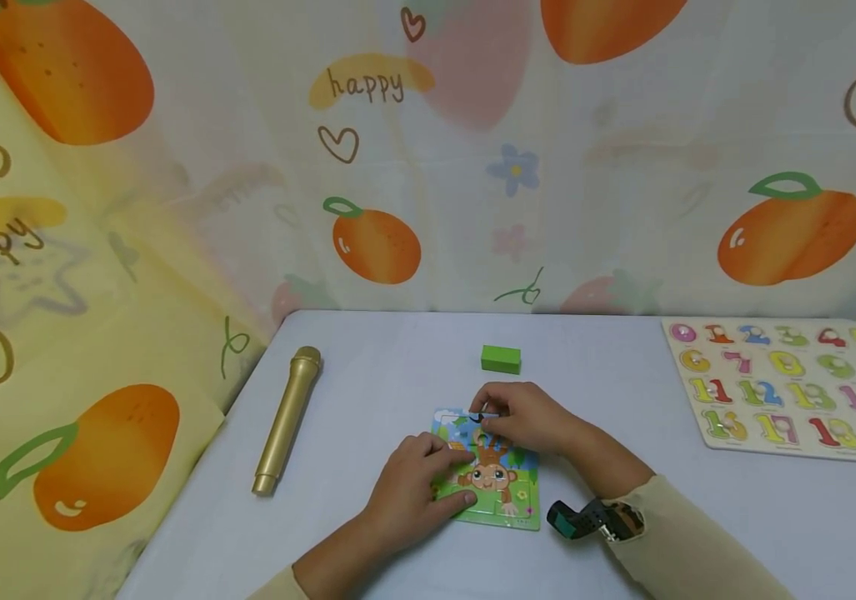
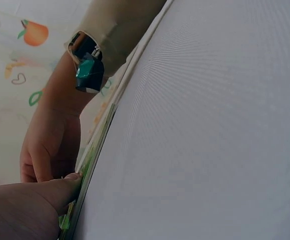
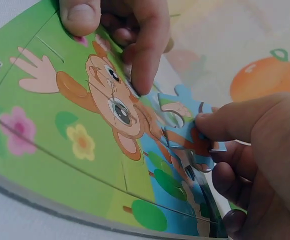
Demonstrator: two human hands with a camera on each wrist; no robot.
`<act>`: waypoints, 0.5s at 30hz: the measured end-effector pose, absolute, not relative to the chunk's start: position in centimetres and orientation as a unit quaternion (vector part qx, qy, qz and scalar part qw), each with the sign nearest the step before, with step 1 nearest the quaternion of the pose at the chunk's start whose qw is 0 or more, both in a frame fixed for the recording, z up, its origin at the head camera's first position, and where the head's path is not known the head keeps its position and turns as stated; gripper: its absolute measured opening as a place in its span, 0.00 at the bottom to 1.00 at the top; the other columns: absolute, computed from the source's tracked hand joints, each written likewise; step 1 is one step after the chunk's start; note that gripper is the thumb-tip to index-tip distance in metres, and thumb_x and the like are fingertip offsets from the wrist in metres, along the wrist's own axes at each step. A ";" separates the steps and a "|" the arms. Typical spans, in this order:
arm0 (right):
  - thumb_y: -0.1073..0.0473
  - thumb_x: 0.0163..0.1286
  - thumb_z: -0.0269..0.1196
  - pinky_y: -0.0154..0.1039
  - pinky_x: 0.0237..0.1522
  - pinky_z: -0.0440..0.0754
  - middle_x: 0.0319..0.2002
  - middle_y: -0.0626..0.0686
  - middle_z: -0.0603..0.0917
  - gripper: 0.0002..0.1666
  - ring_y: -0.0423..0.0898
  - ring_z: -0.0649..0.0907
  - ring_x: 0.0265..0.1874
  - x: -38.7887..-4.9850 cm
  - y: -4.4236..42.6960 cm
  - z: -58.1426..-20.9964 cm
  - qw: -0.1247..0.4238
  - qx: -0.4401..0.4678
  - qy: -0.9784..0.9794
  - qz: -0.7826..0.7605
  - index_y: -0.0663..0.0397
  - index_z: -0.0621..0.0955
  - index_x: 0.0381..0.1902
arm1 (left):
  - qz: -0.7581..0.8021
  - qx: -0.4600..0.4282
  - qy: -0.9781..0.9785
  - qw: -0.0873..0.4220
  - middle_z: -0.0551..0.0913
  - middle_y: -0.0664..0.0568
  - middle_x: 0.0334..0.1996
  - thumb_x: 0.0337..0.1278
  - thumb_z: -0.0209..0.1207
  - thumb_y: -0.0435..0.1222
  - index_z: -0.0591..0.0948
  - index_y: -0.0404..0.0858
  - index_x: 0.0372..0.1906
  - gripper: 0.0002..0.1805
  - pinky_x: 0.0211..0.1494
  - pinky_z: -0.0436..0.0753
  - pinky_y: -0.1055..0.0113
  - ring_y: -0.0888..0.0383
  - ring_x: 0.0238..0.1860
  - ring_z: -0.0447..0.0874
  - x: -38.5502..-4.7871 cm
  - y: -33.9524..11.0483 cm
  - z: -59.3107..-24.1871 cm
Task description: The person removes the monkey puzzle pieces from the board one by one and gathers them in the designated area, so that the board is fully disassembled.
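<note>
A monkey jigsaw puzzle (image 1: 516,507) lies in its flat tray on the table, between both hands. My left hand (image 1: 414,492) rests on its left side, the thumb near the lower edge and the index finger reaching across the picture. At the upper edge, my right hand (image 1: 528,421) pinches a blue and brown puzzle piece (image 3: 182,136) between thumb and fingers. In the right wrist view this piece sits tilted, raised over the puzzle's upper part. The left wrist view shows the tray (image 2: 98,134) edge-on, with the left thumb (image 2: 70,185) against it.
A green block (image 1: 501,359) lies just beyond the puzzle. To the left is a gold toy microphone (image 1: 288,421). A wooden number board (image 1: 761,442) lies at the far right. A fruit-print cloth (image 1: 443,217) hangs behind the white table (image 1: 375,375).
</note>
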State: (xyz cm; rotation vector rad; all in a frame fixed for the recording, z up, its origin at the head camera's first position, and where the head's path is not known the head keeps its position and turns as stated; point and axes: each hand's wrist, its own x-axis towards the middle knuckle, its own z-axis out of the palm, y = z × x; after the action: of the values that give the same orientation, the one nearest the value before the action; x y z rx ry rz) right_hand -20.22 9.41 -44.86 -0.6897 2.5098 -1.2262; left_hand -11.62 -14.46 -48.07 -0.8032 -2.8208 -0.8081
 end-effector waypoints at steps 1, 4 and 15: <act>0.63 0.75 0.67 0.40 0.36 0.79 0.32 0.45 0.82 0.07 0.42 0.80 0.29 -20.2 9.5 -44.9 0.128 -0.236 0.864 -0.425 0.46 0.86 0.48 | -0.265 -0.264 -0.926 0.050 0.76 0.63 0.43 0.59 0.76 0.52 0.89 0.53 0.60 0.24 0.48 0.73 0.66 0.63 0.43 0.68 -11.6 -14.4 -48.0; 0.63 0.74 0.67 0.40 0.37 0.79 0.33 0.45 0.83 0.07 0.43 0.80 0.31 -20.2 9.9 -44.8 0.124 -0.228 0.861 -0.438 0.47 0.86 0.47 | -0.264 -0.265 -0.926 0.049 0.76 0.63 0.43 0.59 0.76 0.52 0.89 0.53 0.60 0.24 0.48 0.73 0.65 0.63 0.43 0.69 -11.6 -14.4 -48.0; 0.64 0.74 0.67 0.41 0.39 0.78 0.35 0.46 0.84 0.08 0.45 0.80 0.34 -20.4 12.5 -44.3 0.112 -0.213 0.862 -0.446 0.50 0.86 0.48 | -0.257 -0.257 -0.931 0.037 0.75 0.64 0.44 0.60 0.75 0.54 0.88 0.55 0.61 0.24 0.47 0.73 0.66 0.64 0.43 0.68 -11.6 -14.5 -48.0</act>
State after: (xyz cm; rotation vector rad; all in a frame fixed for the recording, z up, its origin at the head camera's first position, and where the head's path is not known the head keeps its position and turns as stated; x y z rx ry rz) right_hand -20.37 12.51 -44.35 -0.6260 2.5299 -1.3102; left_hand -11.60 -14.51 -47.99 -0.7900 -2.8567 -0.7896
